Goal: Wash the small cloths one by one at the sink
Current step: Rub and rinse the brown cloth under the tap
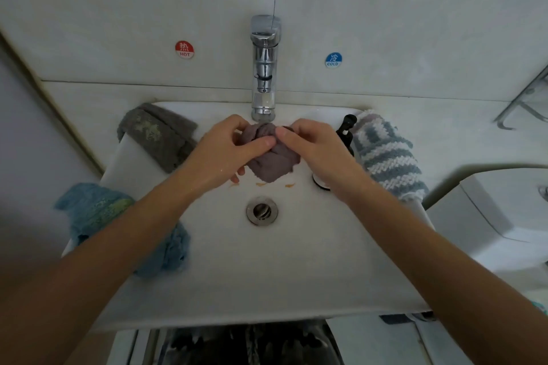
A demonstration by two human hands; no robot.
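Cloths of several colours around a white sink (296,261).
A mauve-grey cloth (271,161); a grey towel (160,136); a blue and green cloth (98,210); a grey-and-white striped cloth (385,157); red (184,49) and blue (333,60) stickers.

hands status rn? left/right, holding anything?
Left hand: closed on the mauve cloth, under the tap.
Right hand: closed on the same cloth, pinching its other side.

- Left hand (228,151) sits at frame centre, fingers curled, thumb pointing right, pinching the mauve cloth (271,161).
- Right hand (311,147) mirrors it, thumb pointing left.
- Both bare forearms stretch up from the lower corners.
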